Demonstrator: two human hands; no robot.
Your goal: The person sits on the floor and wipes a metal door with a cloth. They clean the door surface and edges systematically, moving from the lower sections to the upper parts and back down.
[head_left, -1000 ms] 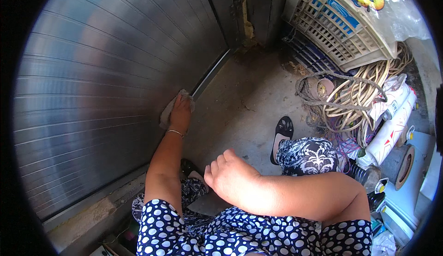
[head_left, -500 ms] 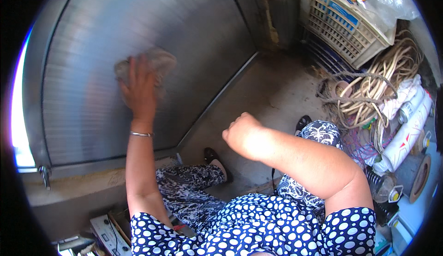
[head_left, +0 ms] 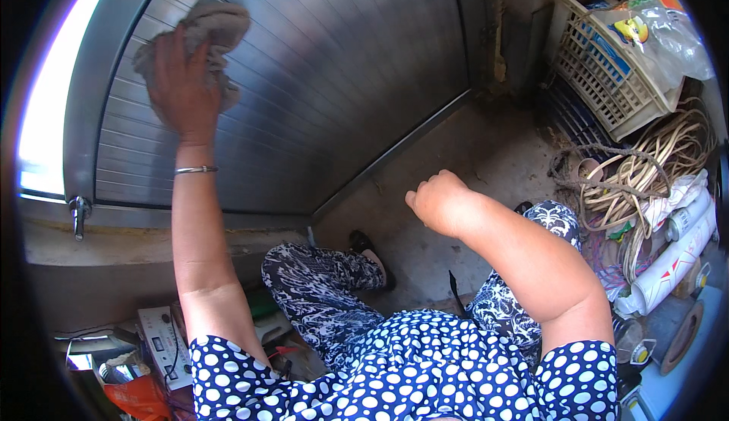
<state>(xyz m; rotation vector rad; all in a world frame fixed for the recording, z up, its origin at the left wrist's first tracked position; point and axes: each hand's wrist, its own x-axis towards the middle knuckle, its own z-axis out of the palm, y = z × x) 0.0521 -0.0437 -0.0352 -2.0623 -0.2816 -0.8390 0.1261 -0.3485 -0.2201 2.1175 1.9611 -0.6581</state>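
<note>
My left hand (head_left: 184,91) presses a crumpled grey-brown cloth (head_left: 216,26) against the upper left of a ribbed metal door panel (head_left: 326,79). Its fingers lie over the cloth, which bunches out on both sides of them. A metal bangle (head_left: 196,169) circles that wrist. My right hand (head_left: 439,199) hovers in front of my body over the floor, away from the panel. Its fingers are curled into a loose fist seen from the back, and nothing sticks out of it.
A cream plastic crate (head_left: 607,72) with bags stands at the far right. Below it lie coiled pale cable (head_left: 638,163), a white cylinder (head_left: 672,258) and a grey round metal part (head_left: 680,337). A door handle (head_left: 79,216) juts out at left. A white box-shaped device (head_left: 163,345) sits lower left.
My left hand has slid the cloth up and to the left across the panel. My right hand stays curled in front of me; the whole view has shifted somewhat.
</note>
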